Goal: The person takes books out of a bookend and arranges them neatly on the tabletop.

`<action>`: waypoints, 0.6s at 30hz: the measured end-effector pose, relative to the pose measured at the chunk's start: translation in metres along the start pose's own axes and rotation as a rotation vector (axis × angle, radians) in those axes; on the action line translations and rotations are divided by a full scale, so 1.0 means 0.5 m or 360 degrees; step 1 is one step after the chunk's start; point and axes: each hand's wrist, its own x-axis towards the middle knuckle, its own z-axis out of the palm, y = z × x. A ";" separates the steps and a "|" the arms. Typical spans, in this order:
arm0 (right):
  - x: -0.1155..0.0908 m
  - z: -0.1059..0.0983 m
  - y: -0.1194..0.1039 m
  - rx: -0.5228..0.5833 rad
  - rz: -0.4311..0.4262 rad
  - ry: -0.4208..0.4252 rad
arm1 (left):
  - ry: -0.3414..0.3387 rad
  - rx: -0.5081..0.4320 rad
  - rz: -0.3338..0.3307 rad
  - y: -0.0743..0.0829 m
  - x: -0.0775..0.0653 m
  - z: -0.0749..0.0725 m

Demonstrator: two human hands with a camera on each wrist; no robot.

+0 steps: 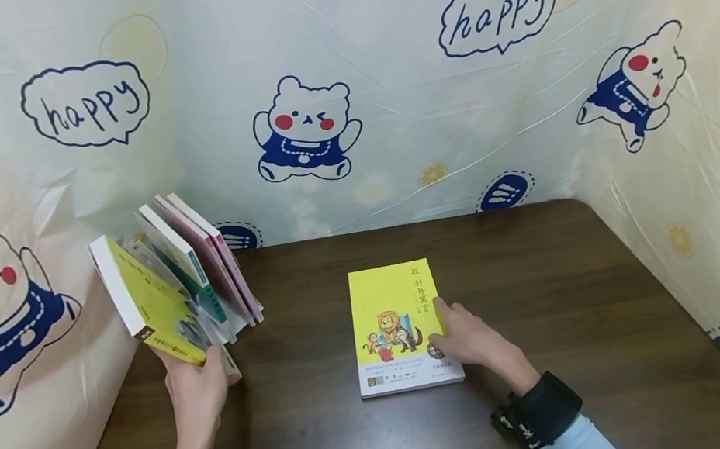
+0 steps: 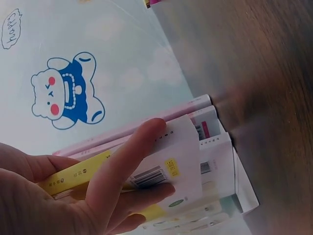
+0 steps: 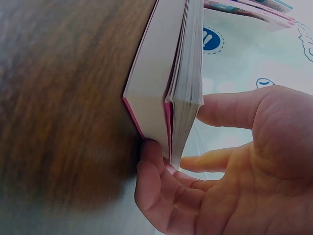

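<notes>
Your right hand (image 1: 477, 335) has its fingers curled around the long edge of a bright-yellow rectangular paperback with a cartoon lion on its cover (image 1: 396, 329), thumb on one side and fingertips on the other. That paperback lies near the middle of the brown wood-grain desk (image 1: 339, 448), and your grip comes in at its three o'clock edge. The right wrist view shows a second block of pages on its desk side, what looks like a magenta-edged book (image 3: 154, 68); whether your fingers take in both is hard to tell.

Your left hand (image 1: 194, 384), at nine o'clock from the lion paperback, is clamped on a second yellow book with a thick white side (image 1: 156, 304). This one is tilted, its top leaning toward eleven o'clock. Just past it, at two o'clock, stand a white-and-teal book (image 1: 173, 238) and two slim pinkish-mauve books (image 1: 203, 251), also leaning. The whole row sits at ten o'clock from the lion paperback.

I'd judge you are at the step of steadying the row with one hand while getting hold of the flat book with the other. The next move probably calls for a firm left hold so the row doesn't topple, then a lift with your right, a turn onto the book's edge and a carry toward ten o'clock. Check first that the lower book won't drag along unintended.
</notes>
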 end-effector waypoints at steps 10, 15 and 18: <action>0.001 0.001 0.003 0.0008 -0.0002 0.0000 | 0.0013 0.0017 0.0058 0.012 -0.018 0.000; 0.000 0.002 0.001 0.0014 0.0002 -0.0005 | 0.0029 0.0048 0.0060 0.018 -0.024 -0.001; -0.001 0.002 0.001 0.0009 0.0001 -0.0008 | 0.0030 0.0047 0.0050 0.019 -0.030 -0.002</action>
